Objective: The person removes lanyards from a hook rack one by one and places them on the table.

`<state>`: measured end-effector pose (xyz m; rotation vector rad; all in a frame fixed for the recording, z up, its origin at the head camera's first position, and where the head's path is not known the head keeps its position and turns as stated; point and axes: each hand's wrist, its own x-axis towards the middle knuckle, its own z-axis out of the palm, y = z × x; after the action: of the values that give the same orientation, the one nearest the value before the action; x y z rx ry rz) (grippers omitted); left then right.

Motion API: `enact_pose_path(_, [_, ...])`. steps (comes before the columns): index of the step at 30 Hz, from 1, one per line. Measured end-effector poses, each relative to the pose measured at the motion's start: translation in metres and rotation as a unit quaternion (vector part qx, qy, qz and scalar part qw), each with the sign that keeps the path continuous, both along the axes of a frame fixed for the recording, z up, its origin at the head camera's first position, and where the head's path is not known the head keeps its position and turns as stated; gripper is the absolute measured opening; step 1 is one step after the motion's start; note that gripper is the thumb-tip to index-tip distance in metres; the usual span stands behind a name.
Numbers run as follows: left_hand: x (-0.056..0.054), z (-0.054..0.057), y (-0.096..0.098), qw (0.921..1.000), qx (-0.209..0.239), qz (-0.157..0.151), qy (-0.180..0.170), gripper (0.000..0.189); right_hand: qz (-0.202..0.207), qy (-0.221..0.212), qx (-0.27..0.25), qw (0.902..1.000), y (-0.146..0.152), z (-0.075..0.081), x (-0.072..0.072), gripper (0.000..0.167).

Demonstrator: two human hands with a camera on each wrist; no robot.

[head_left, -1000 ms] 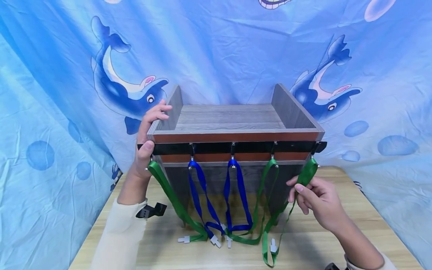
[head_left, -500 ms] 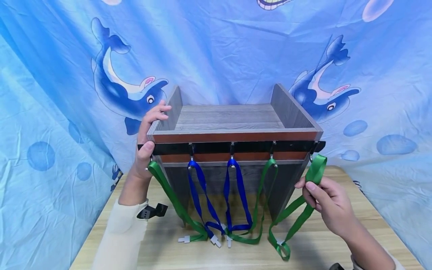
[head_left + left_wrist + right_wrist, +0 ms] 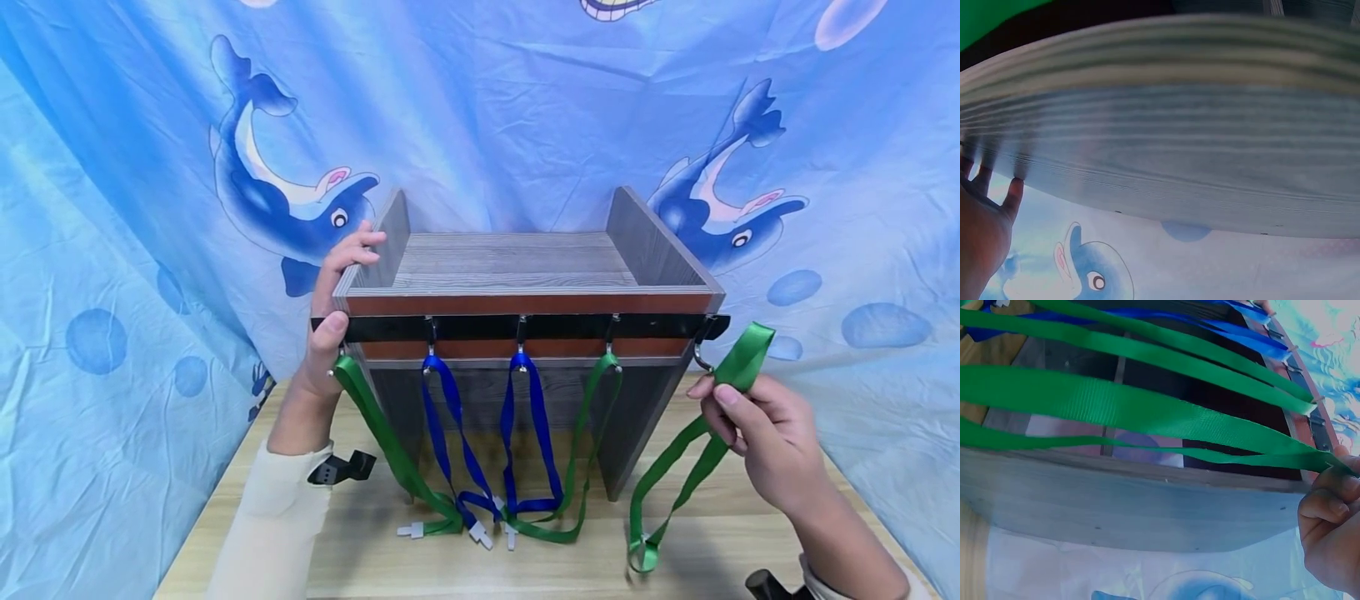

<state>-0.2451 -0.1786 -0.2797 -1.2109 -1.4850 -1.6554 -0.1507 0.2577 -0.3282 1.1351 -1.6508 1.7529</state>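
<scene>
My right hand (image 3: 776,442) pinches a green lanyard (image 3: 742,358) between thumb and fingers, just right of the bare end hook (image 3: 701,358). Its loop top sticks up above the fingers and its two strands hang to the tabletop. In the right wrist view the lanyard (image 3: 1116,403) stretches left from the fingers. My left hand (image 3: 330,308) grips the left side of a grey wooden shelf (image 3: 517,254), thumb at the front edge and fingers over the side panel. Beside that thumb another green lanyard (image 3: 382,433) hangs from a hook.
Along the shelf front runs a black hook strip (image 3: 480,328). Two blue lanyards, one a blue lanyard (image 3: 538,417), and a green lanyard (image 3: 577,442) hang between the ends. Their white clips lie on the wooden table (image 3: 360,567). A dolphin-print curtain (image 3: 510,117) stands behind.
My right hand has moved right and slightly away from the shelf with the green lanyard, whose loop has come off the end hook. The left hand stays at the shelf.
</scene>
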Motion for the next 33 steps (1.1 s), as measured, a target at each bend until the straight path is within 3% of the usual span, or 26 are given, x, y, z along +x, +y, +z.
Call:
enact_pose_path(17, [-0.002,-0.003,0.001,0.9999,0.009,-0.012,-0.002,0.051,0.032,0.016,-0.046,0.9983,0.018,0.021,-0.012,0.044])
enact_pose_path(25, [-0.003,-0.002,0.003,0.9998,0.017,-0.012,0.001,0.050,-0.017,-0.012,-0.061,0.9979,0.045,0.025,-0.021,0.040])
enact_pose_path(33, [0.000,-0.002,0.003,0.9997,0.017,-0.018,-0.008,0.050,-0.092,-0.049,-0.057,0.9929,0.062,0.027,-0.025,0.033])
